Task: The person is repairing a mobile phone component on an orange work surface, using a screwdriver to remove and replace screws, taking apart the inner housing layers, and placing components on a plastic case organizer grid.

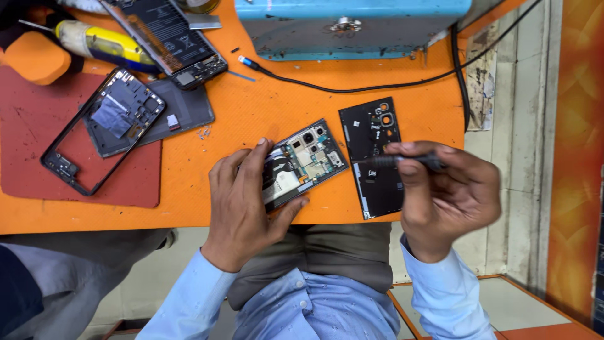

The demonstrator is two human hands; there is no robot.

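My left hand (242, 198) pins the opened phone (302, 164) at the table (264, 101) edge, fingers spread. My right hand (443, 195) pinches a screwdriver (402, 161); I think its tip must meet a screw.

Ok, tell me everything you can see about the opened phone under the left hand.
The opened phone lies flat and slanted on the orange table, near its front edge, back cover off. Its insides show: green and silver circuit parts, metal shields, a white patch, and camera lenses at the far end. The left hand presses down on its near end, fingers over the top and thumb at the lower edge. The black back cover lies just right of it. The right hand holds a dark tool pointed towards it.
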